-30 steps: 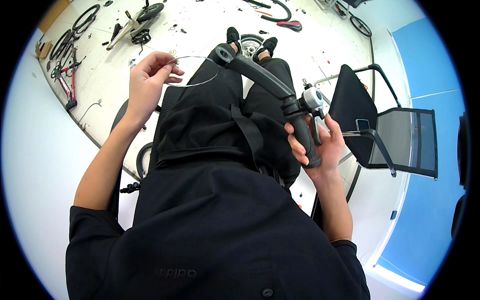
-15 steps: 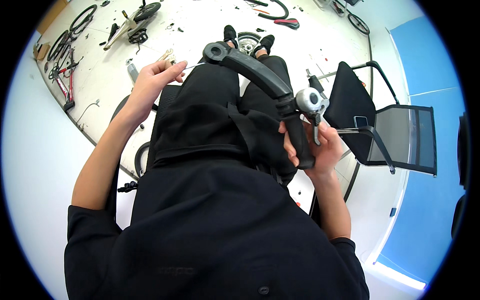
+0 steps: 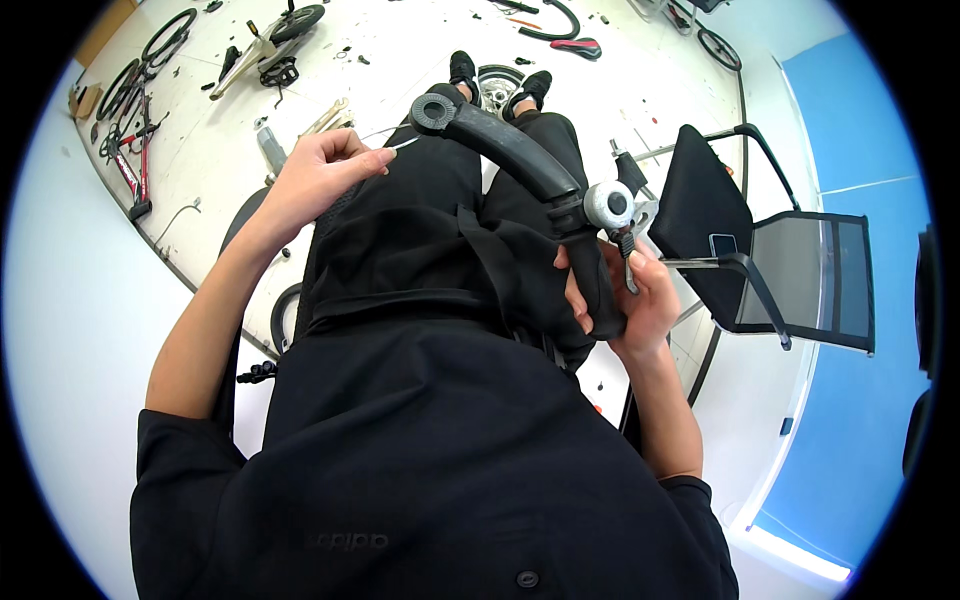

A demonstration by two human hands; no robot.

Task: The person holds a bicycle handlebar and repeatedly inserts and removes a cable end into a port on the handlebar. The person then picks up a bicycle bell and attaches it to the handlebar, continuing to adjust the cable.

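Note:
Across my lap lies a curved black handlebar half with a round toothed joint at its far left end. My right hand wraps round its black rubber grip. A silver bell sits beside the grip. Below the bell, a small lever meets the right thumb. Left of the joint, my left hand is closed, pinching a thin pale wire between thumb and fingers. The wire bows toward the toothed joint; where its far end goes I cannot tell.
A black chair with a phone on its seat stands close on my right. Over the floor lie a wheeled frame part, a red and black bike frame, a saddle and wrenches. A wheel rests between my feet.
My left hand has moved slightly right and nearer to me, and the wire now bows more. The handlebar half has shifted a little; my right hand keeps its hold.

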